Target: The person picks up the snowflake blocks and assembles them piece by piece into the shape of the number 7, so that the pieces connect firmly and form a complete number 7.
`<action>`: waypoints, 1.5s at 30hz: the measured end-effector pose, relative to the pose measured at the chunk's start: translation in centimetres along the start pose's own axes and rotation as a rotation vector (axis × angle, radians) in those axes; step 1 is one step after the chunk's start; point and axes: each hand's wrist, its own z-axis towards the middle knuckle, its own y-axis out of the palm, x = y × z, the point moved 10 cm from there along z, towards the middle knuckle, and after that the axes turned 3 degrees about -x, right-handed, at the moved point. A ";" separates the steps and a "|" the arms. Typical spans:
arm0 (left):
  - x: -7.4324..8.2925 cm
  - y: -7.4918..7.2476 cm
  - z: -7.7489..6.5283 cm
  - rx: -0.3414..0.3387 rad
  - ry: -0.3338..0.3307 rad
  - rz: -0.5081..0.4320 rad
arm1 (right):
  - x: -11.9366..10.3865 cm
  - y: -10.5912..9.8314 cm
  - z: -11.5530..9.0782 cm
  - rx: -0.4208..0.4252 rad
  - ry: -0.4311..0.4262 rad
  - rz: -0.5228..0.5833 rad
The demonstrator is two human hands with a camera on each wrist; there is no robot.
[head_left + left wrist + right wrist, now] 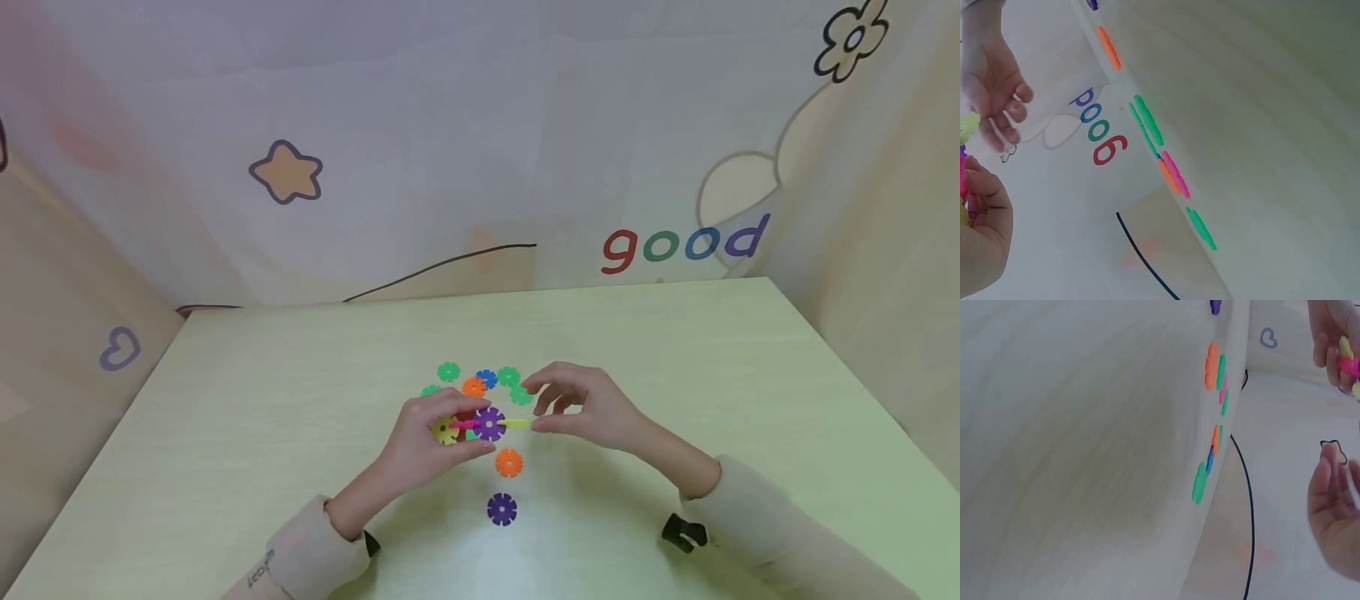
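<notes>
My left hand [429, 433] holds a joined row of notched plastic snowflake discs: a yellow disc [444, 430], a pink disc [463, 425] seen edge-on, a purple disc [489, 424] and a second yellow disc [514, 423] at the right end. In the right wrist view the row, near the pink disc [1347, 365], sits among the left fingers. My right hand [588, 407] hovers just right of the row's end, its fingers loosely bent and the thumb apart from them. A gap separates the right hand [1335, 519] from the row in the right wrist view.
Loose discs lie on the pale table [262, 417]: an orange disc [509, 462] and a purple snowflake [502, 509] in front, and green [448, 372], blue [487, 379] and orange ones [474, 387] behind. A printed cloth backdrop [450, 150] stands along the far edge.
</notes>
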 end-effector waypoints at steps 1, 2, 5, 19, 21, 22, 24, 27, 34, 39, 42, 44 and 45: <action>0.0 0.0 0.0 -0.002 0.001 -0.003 | 0.8 -0.3 0.2 0.005 0.050 0.008; -0.1 0.0 0.0 -0.002 0.002 -0.008 | 1.5 -0.5 0.3 0.010 0.101 0.012; -0.1 -0.1 -0.1 -0.006 0.015 -0.021 | 3.6 -0.9 0.9 0.011 0.231 0.050; -0.2 -0.3 0.0 -0.021 -0.007 -0.030 | 7.9 -0.8 5.1 -0.118 0.338 -0.067; -0.1 -0.2 0.0 -0.024 -0.008 -0.036 | 8.6 -0.8 5.6 -0.131 0.351 -0.081; -0.1 -0.2 0.0 -0.025 -0.006 -0.038 | 9.0 -0.7 5.9 -0.136 0.360 -0.087; -0.1 -0.3 0.1 -0.024 -0.005 -0.040 | 9.7 -0.6 6.5 -0.150 0.373 -0.107; -0.2 -0.4 0.1 -0.020 -0.005 -0.035 | 10.5 -0.4 7.3 -0.172 0.385 -0.144; -0.2 -0.6 0.1 -0.020 -0.007 -0.045 | 11.5 0.2 8.2 -0.222 0.404 -0.183; -0.3 -0.6 0.1 -0.026 -0.014 -0.054 | 12.1 0.8 8.7 -0.260 0.402 -0.226; -0.4 -0.5 0.1 -0.026 -0.014 -0.058 | 12.2 1.0 9.0 -0.266 0.393 -0.252; -0.5 -0.6 0.1 -0.025 -0.015 -0.056 | 12.1 1.1 9.2 -0.271 0.375 -0.269; -0.6 -0.6 0.1 -0.026 -0.019 -0.056 | 12.1 1.2 9.2 -0.273 0.374 -0.271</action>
